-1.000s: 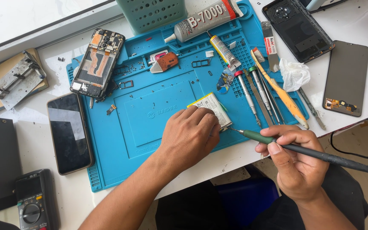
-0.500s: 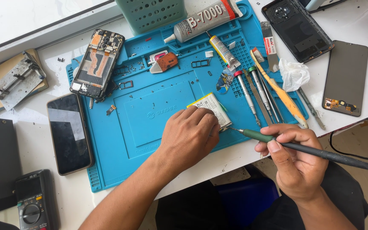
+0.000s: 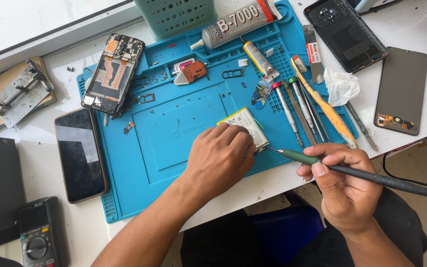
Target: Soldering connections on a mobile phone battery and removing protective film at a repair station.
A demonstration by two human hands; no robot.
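My left hand presses down on a flat white phone battery lying on the blue repair mat; the fingers cover its near half. My right hand grips a soldering iron with a green collar and black handle. Its fine tip touches the battery's right corner beside my left fingertips. The iron's cord runs off to the right.
An opened phone body lies at the mat's upper left, an intact phone on the table left of it. Screwdrivers, an orange-handled brush, a glue tube, a back cover, a screen panel and a multimeter surround the mat.
The iron's tip has edged left from a small gap to the battery's corner. My left hand stays on the battery.
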